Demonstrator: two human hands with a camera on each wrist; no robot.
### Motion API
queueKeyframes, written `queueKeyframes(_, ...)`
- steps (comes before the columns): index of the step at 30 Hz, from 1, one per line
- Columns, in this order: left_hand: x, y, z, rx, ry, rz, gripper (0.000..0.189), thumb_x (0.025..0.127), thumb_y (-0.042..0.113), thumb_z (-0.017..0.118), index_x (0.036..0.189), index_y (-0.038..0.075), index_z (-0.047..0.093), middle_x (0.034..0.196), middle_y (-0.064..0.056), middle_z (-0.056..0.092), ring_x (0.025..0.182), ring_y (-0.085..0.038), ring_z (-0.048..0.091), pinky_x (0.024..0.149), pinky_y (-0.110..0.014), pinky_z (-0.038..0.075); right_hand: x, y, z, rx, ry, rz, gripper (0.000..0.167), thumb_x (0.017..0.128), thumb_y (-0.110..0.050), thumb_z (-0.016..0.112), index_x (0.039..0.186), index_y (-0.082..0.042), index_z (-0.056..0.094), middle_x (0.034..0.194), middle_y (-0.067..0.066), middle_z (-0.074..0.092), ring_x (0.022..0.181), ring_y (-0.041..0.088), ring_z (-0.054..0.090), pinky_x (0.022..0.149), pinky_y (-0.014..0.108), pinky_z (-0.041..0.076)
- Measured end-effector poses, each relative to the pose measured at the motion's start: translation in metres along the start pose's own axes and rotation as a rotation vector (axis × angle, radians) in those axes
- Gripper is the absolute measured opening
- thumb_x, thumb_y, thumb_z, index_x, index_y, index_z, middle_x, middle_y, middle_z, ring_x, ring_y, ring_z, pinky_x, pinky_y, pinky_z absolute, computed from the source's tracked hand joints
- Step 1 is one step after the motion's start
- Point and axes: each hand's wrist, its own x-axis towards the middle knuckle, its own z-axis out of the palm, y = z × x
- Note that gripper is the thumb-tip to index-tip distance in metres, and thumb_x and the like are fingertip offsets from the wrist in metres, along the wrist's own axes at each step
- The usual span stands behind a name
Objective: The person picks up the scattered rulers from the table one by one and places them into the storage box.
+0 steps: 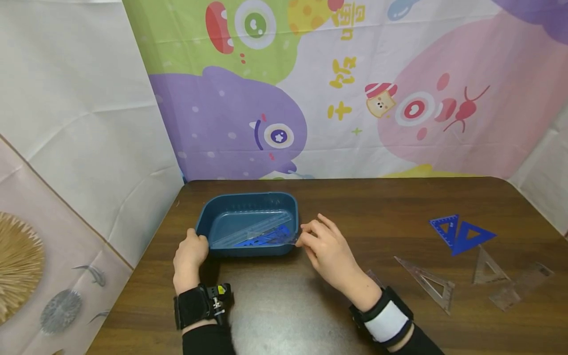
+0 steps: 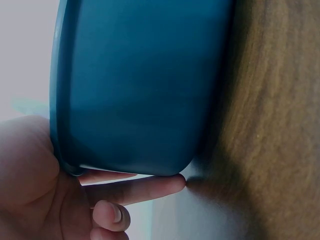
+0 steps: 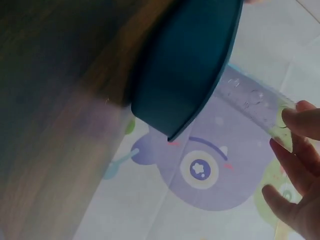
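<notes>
A dark blue plastic bin stands on the table. My left hand holds its near left corner; in the left wrist view one finger lies straight along the outer wall. At the bin's right end, my right hand pinches a clear ruler between thumb and fingers. That ruler reaches over the rim, and its far end is hidden by the bin wall in the right wrist view. Inside the bin lie a long clear ruler and blue plastic drawing tools, partly overlapping.
On the right of the table lie two blue set squares, a clear set square, a smaller clear one and a clear flat piece. Another clear piece shows beside my right wrist. A cartoon cloth hangs behind.
</notes>
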Motion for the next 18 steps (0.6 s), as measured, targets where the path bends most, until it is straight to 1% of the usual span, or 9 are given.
queueKeyframes(1,0.0,0.0,0.0,0.001,0.0,0.001,0.054,0.094,0.02,0.02,0.14,-0.007,0.014,0.132,-0.039,0.032,0.113,-0.054,0.04,0.091,-0.06,0.035,-0.001,0.0,0.001,-0.028,-0.004,-0.011,0.019,0.073,0.004,0.069,0.076,-0.015,0.067,0.088,0.001,0.059,0.095,0.017,0.06,0.102,0.046,0.034)
queueKeyframes(2,0.0,0.0,0.0,0.002,-0.001,0.001,0.054,0.093,0.02,0.02,0.14,-0.007,0.014,0.132,-0.039,0.032,0.113,-0.054,0.04,0.091,-0.06,0.035,-0.001,-0.001,0.002,-0.054,-0.007,-0.018,0.019,0.073,0.003,0.069,0.078,-0.016,0.069,0.088,0.0,0.06,0.094,0.016,0.061,0.103,0.046,0.033)
queueKeyframes(6,-0.001,-0.001,0.0,0.008,0.002,0.001,0.054,0.093,0.02,0.02,0.14,-0.007,0.015,0.131,-0.039,0.032,0.113,-0.054,0.04,0.091,-0.06,0.034,-0.003,0.0,0.008,-0.11,-0.011,-0.046,0.02,0.074,0.0,0.07,0.083,-0.018,0.073,0.088,-0.002,0.061,0.087,0.014,0.06,0.103,0.044,0.033)
queueKeyframes(9,0.0,-0.001,0.0,0.012,-0.001,-0.002,0.054,0.093,0.02,0.02,0.14,-0.006,0.014,0.132,-0.039,0.032,0.113,-0.054,0.039,0.091,-0.06,0.034,-0.005,0.002,0.013,-0.126,-0.034,-0.049,0.024,0.073,0.001,0.069,0.086,-0.019,0.073,0.084,-0.004,0.061,0.083,0.012,0.06,0.102,0.043,0.034)
queueKeyframes(12,0.001,-0.001,0.001,0.008,-0.004,-0.001,0.054,0.093,0.021,0.019,0.14,-0.006,0.014,0.132,-0.038,0.032,0.113,-0.054,0.039,0.091,-0.061,0.034,-0.005,0.004,0.019,-0.135,-0.05,-0.042,0.024,0.074,0.001,0.068,0.085,-0.02,0.073,0.08,-0.005,0.061,0.08,0.011,0.06,0.101,0.042,0.035)
queueKeyframes(18,0.002,-0.001,0.002,0.011,0.022,-0.003,0.053,0.093,0.02,0.021,0.139,-0.006,0.017,0.13,-0.039,0.034,0.112,-0.053,0.041,0.089,-0.06,0.036,0.004,0.006,0.03,-0.146,-0.032,-0.079,0.018,0.079,-0.003,0.065,0.081,-0.02,0.072,0.08,-0.007,0.062,0.082,0.01,0.06,0.102,0.04,0.034)
